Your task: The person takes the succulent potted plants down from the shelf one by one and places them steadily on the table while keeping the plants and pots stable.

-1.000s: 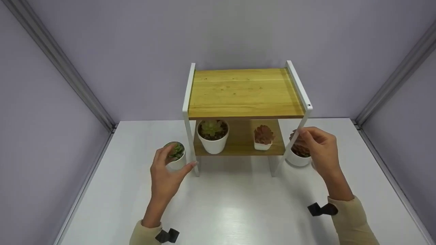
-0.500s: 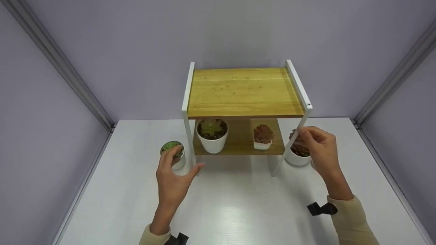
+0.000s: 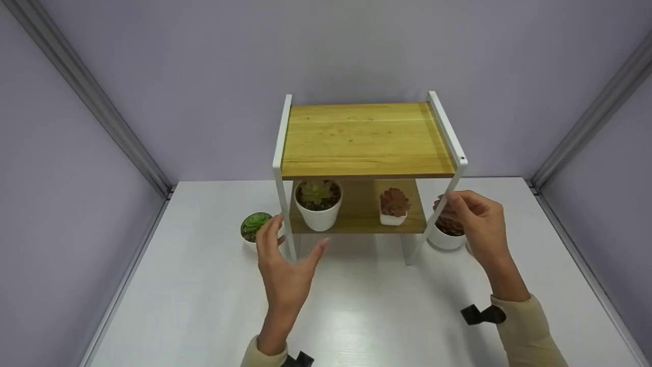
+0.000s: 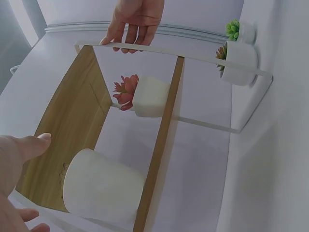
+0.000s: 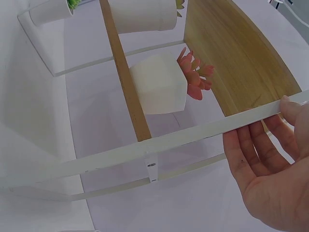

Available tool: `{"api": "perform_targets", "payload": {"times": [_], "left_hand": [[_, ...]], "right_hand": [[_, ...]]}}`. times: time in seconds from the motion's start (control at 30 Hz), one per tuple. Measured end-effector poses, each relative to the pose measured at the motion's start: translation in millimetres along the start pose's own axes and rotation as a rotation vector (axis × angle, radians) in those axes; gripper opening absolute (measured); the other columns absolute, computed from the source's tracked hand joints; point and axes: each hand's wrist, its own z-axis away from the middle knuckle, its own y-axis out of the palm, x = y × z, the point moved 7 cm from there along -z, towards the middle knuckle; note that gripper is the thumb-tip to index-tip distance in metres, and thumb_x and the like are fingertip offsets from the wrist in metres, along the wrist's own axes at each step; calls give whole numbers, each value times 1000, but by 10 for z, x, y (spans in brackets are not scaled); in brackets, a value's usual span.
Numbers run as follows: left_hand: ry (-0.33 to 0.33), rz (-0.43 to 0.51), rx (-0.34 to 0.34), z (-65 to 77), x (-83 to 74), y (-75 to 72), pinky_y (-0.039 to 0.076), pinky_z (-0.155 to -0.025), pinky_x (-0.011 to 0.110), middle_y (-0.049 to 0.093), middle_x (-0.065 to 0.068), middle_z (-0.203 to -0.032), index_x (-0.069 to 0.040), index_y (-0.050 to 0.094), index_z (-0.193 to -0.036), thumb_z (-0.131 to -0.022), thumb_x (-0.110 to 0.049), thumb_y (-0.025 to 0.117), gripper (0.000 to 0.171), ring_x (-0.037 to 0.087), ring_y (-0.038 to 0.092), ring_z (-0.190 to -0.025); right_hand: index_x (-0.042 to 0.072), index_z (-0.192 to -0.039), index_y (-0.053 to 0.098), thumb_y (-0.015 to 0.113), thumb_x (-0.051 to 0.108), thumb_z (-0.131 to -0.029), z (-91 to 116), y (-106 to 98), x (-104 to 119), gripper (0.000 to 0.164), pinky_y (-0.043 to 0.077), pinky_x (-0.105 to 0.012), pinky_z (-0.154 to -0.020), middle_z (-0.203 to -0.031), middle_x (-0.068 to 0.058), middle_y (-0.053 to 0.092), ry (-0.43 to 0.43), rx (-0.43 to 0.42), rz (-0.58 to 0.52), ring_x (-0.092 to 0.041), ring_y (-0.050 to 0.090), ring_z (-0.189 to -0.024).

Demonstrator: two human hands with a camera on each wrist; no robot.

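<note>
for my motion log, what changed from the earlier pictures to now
The left hand has moved right, showing more of the green leaves in the head view; it holds nothing. No grip was visibly made or released. The right hand stays on the white shelf frame; the large white pot and red succulent stay put.

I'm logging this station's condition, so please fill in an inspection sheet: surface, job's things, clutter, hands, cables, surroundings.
Surface: white table, light glare.
Job's things: shelf upright; big pot and potted red plant on its lower board; green plant left of it; round pot and tiny pot right.
Clutter: nothing seen.
Hands: right hand pinches the shelf's right upright; left hand spread, holding nothing.
Cables: thin white loop at the left wrist view's edge, too small to tell.
Surroundings: pale walls, grey rails.
</note>
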Motion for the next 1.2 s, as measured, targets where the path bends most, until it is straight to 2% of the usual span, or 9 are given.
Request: {"api": "perform_targets", "payload": {"times": [0.23,0.47,0.77,1.03,1.2], "left_hand": [[-8,-14,-122,68,-71,109,48,-111,56,43,21,-148,0,47,-151,-76,-25,97,93,35,46,-141],[33,-100,-255,160,-159,224,49,-113,59,43,24,-148,1,47,-150,-73,-28,99,97,38,44,-142],[-24,-96,-327,194,-186,398,51,-111,60,45,24,-148,3,47,-150,-74,-30,99,98,39,46,-141],[-42,-98,-406,192,-165,552,47,-116,57,45,25,-148,2,44,-152,-75,-30,98,100,39,45,-143],[-45,-96,-415,196,-166,657,47,-117,57,44,25,-151,2,41,-153,-77,-29,97,100,39,47,-144]], "right_hand": [[-15,-108,72,64,14,-106,0,-3,-1,29,65,-28,-86,-94,-5,80,7,-5,33,-16,80,-90],[-15,-109,72,64,13,-106,-3,-2,5,29,65,-28,-85,-94,-6,80,7,-4,15,-17,80,-90],[-14,-110,72,64,13,-106,-1,-18,-12,28,65,-27,-86,-94,-3,81,13,-7,25,-15,80,-90],[-13,-110,72,64,13,-106,-5,-19,-8,28,65,-27,-86,-95,-3,80,10,-11,30,-15,80,-91],[-13,-111,73,64,14,-106,1,-12,-10,29,65,-27,-87,-96,-3,80,4,-10,42,-15,80,-92]]}}
